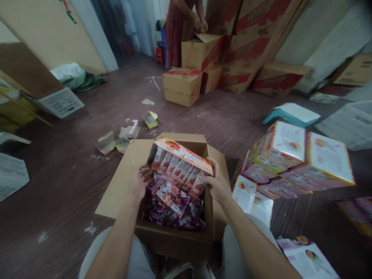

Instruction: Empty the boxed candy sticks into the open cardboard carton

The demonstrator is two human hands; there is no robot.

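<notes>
Both my hands hold an orange printed packet box [186, 153] tilted over an open carton [174, 232]. Its near side is open and shows a row of pinkish-red sachets [177, 168] standing inside. My left hand [142, 180] is closed on the box's left end, and my right hand [216, 182] grips its right end, with the thumb toward the open side. Below, the carton holds a heap of loose purple and pink sachets [174, 211]. The carton stands between my knees with its flaps spread outward.
Stacked printed boxes [290, 155] stand on the right, near a blue stool [293, 114]. Torn box pieces [116, 141] lie on the floor at the left. At the back a person [186, 23] handles an open carton [193, 54] beside large stacked cartons [247, 50].
</notes>
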